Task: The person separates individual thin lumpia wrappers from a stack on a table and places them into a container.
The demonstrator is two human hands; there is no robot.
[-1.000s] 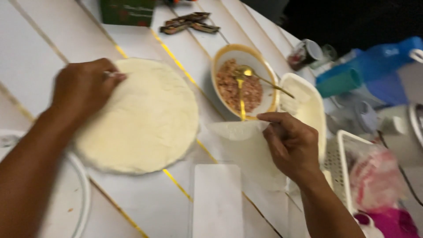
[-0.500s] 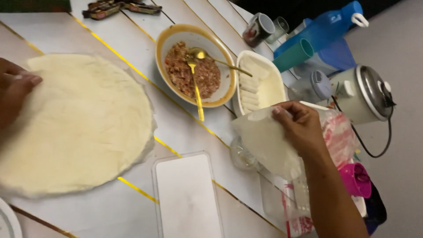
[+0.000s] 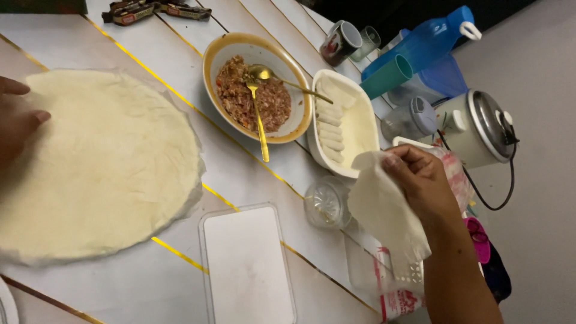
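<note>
While the right hand (image 3: 420, 180) pinches one thin pale wrapper sheet (image 3: 387, 213) lifted off the bench (image 3: 180, 60) edge, the left hand (image 3: 18, 120) rests flat and open on the round stack of pale wrappers (image 3: 108, 162). Judging by this, a sheet is being peeled for filling; nearby sit one yellow-rimmed bowl of minced filling (image 3: 255, 96) with two gold spoons (image 3: 258, 114) and one white tray of finished rolls (image 3: 342, 123).

Count from where I stand. One stack of round wrappers (image 3: 102, 168) on the table (image 3: 252, 174). One loose wrapper (image 3: 384, 210). One bowl of minced filling (image 3: 255, 96). Two gold spoons (image 3: 259, 114) in it. One white oval dish (image 3: 351, 123), with about six rolled pieces (image 3: 332, 129) inside, hard to count exactly. One clear rectangular lid (image 3: 246, 264). One small glass cup (image 3: 324, 203). Two mugs (image 3: 341, 42). One blue jug (image 3: 429, 45). One rice cooker (image 3: 477, 126).
</note>
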